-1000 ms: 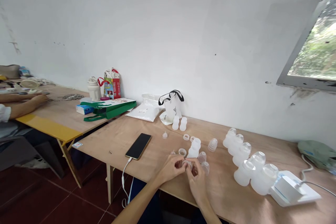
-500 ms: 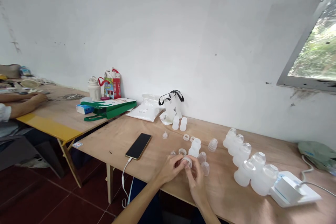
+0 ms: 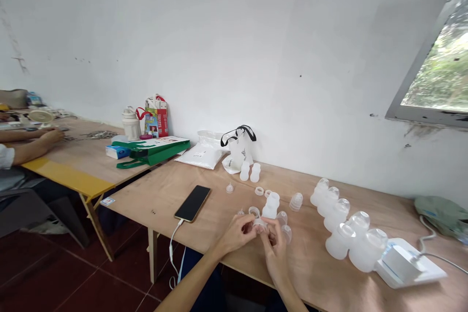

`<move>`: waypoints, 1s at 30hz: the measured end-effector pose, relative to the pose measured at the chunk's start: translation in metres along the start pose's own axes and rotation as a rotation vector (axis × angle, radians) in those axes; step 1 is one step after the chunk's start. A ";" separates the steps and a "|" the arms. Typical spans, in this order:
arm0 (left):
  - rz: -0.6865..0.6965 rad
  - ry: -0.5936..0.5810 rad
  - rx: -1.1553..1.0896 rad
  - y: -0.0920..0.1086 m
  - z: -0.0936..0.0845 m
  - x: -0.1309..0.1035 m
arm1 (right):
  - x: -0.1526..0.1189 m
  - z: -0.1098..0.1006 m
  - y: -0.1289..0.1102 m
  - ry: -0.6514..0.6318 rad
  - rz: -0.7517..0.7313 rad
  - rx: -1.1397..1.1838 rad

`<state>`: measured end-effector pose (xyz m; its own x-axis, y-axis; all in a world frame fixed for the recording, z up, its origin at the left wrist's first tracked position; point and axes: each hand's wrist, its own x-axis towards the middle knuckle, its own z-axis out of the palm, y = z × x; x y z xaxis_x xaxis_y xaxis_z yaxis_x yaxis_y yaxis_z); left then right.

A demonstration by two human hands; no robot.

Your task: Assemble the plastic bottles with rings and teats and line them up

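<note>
My left hand (image 3: 239, 231) and my right hand (image 3: 273, 237) meet near the table's front edge, their fingers pinching a small whitish ring (image 3: 260, 223) between them. Just behind them stand white bottles (image 3: 271, 204), with a loose ring (image 3: 254, 212) to their left. Clear caps (image 3: 286, 234) lie beside my right hand, partly covered by it. A clear nipple (image 3: 229, 187) sits farther back on the left, and two more rings (image 3: 259, 191) lie behind the bottles.
Capped bottles (image 3: 338, 241) stand in rows at the right, beside a white box (image 3: 402, 263). A phone (image 3: 192, 203) with a cable lies left. Behind are two small bottles (image 3: 255, 173) and bags (image 3: 204, 155). Another person's hand (image 3: 53, 136) is at the far left table.
My fingers have shifted slightly around the ring, and my right fingers are now more bent over it. The ring sits tilted differently. Other objects have stayed in place.
</note>
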<state>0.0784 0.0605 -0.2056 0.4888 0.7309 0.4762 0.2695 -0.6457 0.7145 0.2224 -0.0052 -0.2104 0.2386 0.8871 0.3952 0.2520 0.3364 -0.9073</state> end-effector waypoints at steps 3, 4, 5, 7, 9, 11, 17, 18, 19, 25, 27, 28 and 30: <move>-0.019 0.035 -0.011 0.001 0.000 0.001 | 0.001 0.003 0.002 -0.019 0.014 0.023; -0.025 0.040 -0.011 0.002 0.000 0.001 | 0.001 0.004 0.002 -0.020 0.021 0.022; -0.030 0.041 -0.010 0.003 0.000 0.001 | 0.002 0.005 0.002 -0.017 0.026 0.018; -0.038 0.036 -0.006 0.004 -0.001 0.001 | 0.002 0.006 0.002 -0.009 0.026 0.020; -0.041 0.026 -0.004 0.005 0.000 0.000 | 0.002 0.005 0.001 0.008 0.008 0.037; -0.044 0.011 0.001 0.005 0.000 0.000 | 0.003 0.004 -0.001 0.021 -0.006 0.048; -0.033 -0.006 0.036 0.002 0.002 0.000 | 0.003 0.003 -0.001 -0.005 0.056 0.116; -0.029 -0.005 0.035 0.002 0.002 -0.001 | 0.002 0.003 0.000 -0.016 0.076 0.134; -0.026 -0.004 0.034 0.002 0.003 -0.001 | 0.002 0.003 0.001 -0.026 0.094 0.148; -0.044 0.004 0.051 0.003 0.005 -0.003 | 0.003 0.002 0.003 0.008 0.033 0.094; -0.065 0.031 0.067 0.003 0.005 -0.003 | 0.004 0.003 0.002 -0.019 0.011 0.034; -0.068 0.039 0.069 0.002 0.005 -0.003 | 0.004 0.003 0.002 -0.033 0.005 0.013; -0.056 0.034 0.063 0.001 0.005 -0.003 | 0.005 0.004 0.003 -0.021 0.004 0.009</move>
<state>0.0814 0.0567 -0.2082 0.4430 0.7729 0.4544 0.3475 -0.6152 0.7076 0.2206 0.0011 -0.2119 0.2202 0.8948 0.3885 0.2430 0.3354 -0.9102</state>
